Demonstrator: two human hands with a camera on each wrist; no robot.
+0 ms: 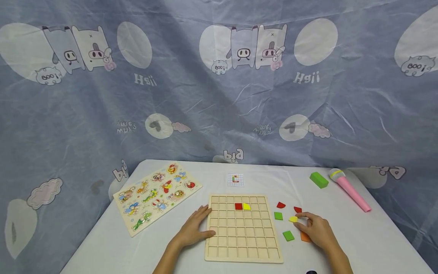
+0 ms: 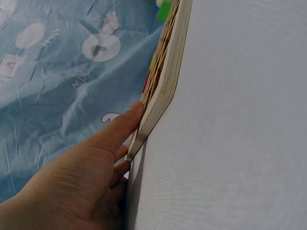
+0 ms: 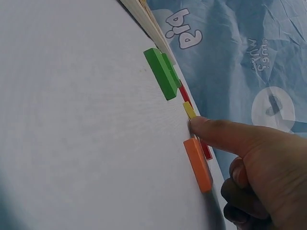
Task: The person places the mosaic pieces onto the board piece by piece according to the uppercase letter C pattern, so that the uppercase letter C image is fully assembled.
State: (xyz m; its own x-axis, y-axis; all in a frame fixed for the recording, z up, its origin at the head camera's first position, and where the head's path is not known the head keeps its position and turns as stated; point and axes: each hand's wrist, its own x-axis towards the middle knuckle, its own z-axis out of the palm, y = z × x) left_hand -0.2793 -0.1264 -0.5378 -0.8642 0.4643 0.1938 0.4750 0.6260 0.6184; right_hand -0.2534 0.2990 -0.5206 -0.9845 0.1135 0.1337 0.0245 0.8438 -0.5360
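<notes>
1. Right hand [image 1: 316,230] rests on the white table [image 1: 359,243], right of the wooden grid board [image 1: 243,228]. Its index fingertip [image 3: 199,125] touches the small yellow tile [image 1: 293,219]; the other fingers are curled under and hold nothing. A press, not a pinch.
2. Key relation: the yellow tile lies just ahead of the right hand, on its board side, between the hand and the board's right edge. The left hand is well apart from it, across the board, so the right hand is plainly nearer.
3. Yellow tile: small, flat and thin, lying flat on the table. The right wrist view shows it edge-on; its long axis cannot be told.
4. Left hand [image 1: 195,228] lies flat against the board's left edge, fingers [image 2: 122,127] straight and touching the rim, gripping nothing. It looks like bracing.
5. Board: shallow grid of square cells. A red tile [image 1: 238,206] and a yellow tile in the grid [image 1: 246,206] sit side by side, touching, in the second row from the far edge.
6. Loose tiles near the right hand: orange tile [image 3: 197,164] just beside the fingertip, partly under the hand in the head view; green tile [image 1: 288,235] near the board's edge; second green tile [image 1: 278,215] and two red pieces [image 1: 281,205] further off.
</notes>
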